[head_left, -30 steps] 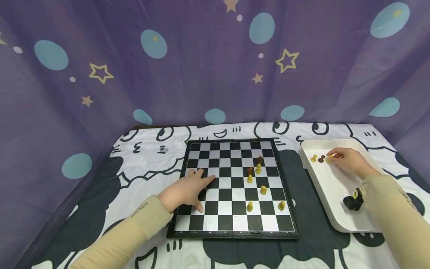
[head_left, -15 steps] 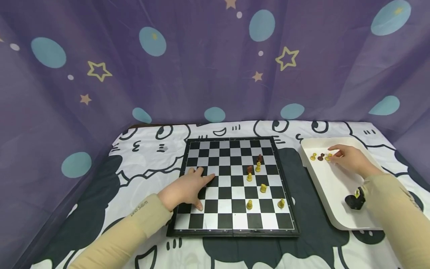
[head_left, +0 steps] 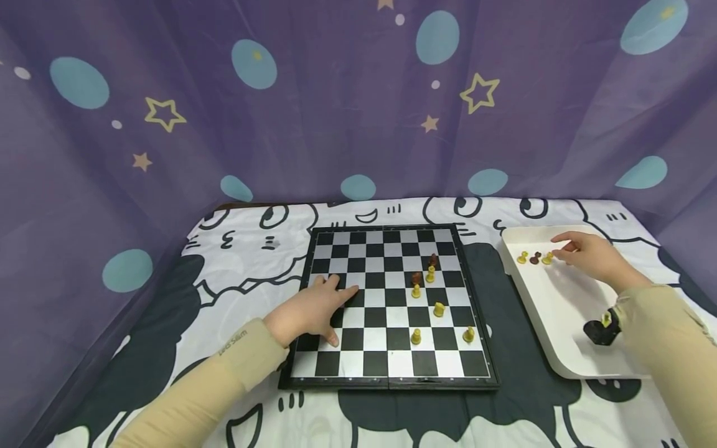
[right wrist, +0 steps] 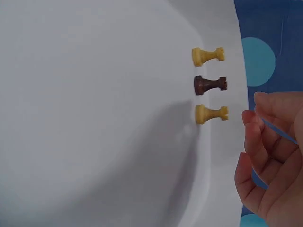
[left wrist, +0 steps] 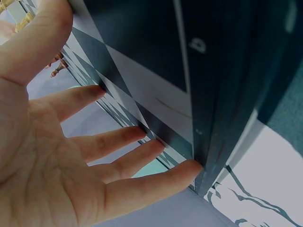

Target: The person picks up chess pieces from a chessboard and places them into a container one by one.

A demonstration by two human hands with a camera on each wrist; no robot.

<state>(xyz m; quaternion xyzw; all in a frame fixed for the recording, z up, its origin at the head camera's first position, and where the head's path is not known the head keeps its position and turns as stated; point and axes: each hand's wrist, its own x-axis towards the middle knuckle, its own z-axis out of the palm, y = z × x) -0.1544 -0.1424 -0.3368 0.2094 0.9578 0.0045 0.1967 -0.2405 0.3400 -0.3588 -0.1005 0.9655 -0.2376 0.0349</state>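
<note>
My left hand [head_left: 310,311] rests on the left part of the chessboard [head_left: 399,366], fingers spread straight; its fingertips touch the squares and border in the left wrist view. Over the far end of the white tray [head_left: 577,311] hovers my right hand [head_left: 596,258], its fingers loosely bent and holding nothing. Beside it lie three rooks in a row. The right wrist view shows a yellow rook [right wrist: 211,114] nearest the fingers, a brown rook [right wrist: 210,85] in the middle, and another yellow rook [right wrist: 207,56]. A small gap separates the fingertips from the nearest one.
Several yellow pieces, such as a yellow piece [head_left: 416,336], and two reddish-brown pieces, one brown piece [head_left: 416,278] among them, stand on the board's right half. A black object [head_left: 602,331] appears by the right sleeve. A purple curtain [head_left: 358,124] hangs behind.
My right hand has let go of the yellow rook, leaving it beside the brown one, and has drawn slightly to the right. The left hand stays on the board.
</note>
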